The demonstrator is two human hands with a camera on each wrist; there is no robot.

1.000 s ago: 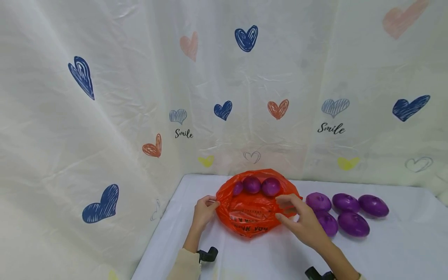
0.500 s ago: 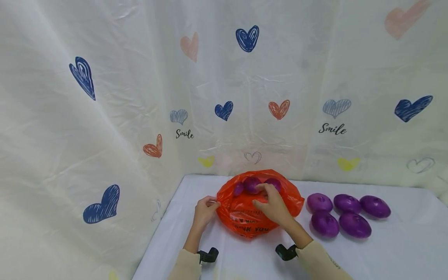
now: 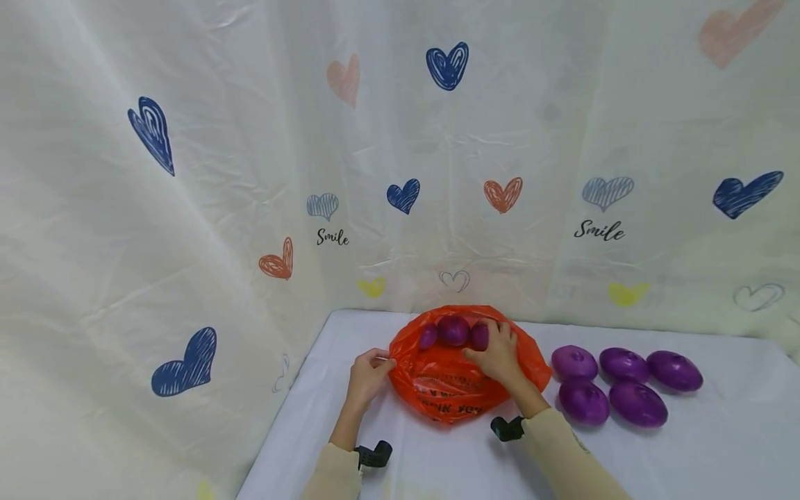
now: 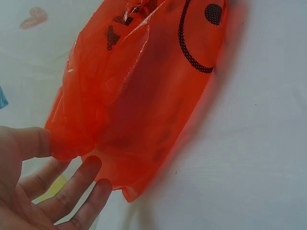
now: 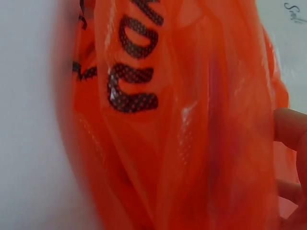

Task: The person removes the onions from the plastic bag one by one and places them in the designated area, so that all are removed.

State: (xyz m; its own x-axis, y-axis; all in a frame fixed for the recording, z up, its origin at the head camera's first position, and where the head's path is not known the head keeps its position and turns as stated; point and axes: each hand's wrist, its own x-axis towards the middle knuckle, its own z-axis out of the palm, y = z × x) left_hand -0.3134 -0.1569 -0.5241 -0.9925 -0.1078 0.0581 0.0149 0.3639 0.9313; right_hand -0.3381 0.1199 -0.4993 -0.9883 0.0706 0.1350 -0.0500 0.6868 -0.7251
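A red plastic bag (image 3: 450, 389) with black print lies with its mouth open on the white-covered table. Inside, at the back, are several purple onions, among them a middle one (image 3: 453, 330) and a right one (image 3: 480, 336). My left hand (image 3: 367, 378) pinches the bag's left rim; the left wrist view shows the thumb (image 4: 36, 143) against the plastic, other fingers loosely bent. Reaching into the bag, my right hand (image 3: 502, 354) has its thumb and fingers curled round the right onion and partly hides it. In the right wrist view, the bag covers most of that hand.
To the right of the bag several more purple onions (image 3: 637, 404) lie in two rows on the table (image 3: 719, 444). Behind rises a pale curtain (image 3: 531, 125) printed with hearts. Both wrists wear black cameras (image 3: 375, 455).
My right hand has come in from the bag's right rim, passed over its middle, then shifted right onto the right onion. My left hand keeps its pinch on the rim.
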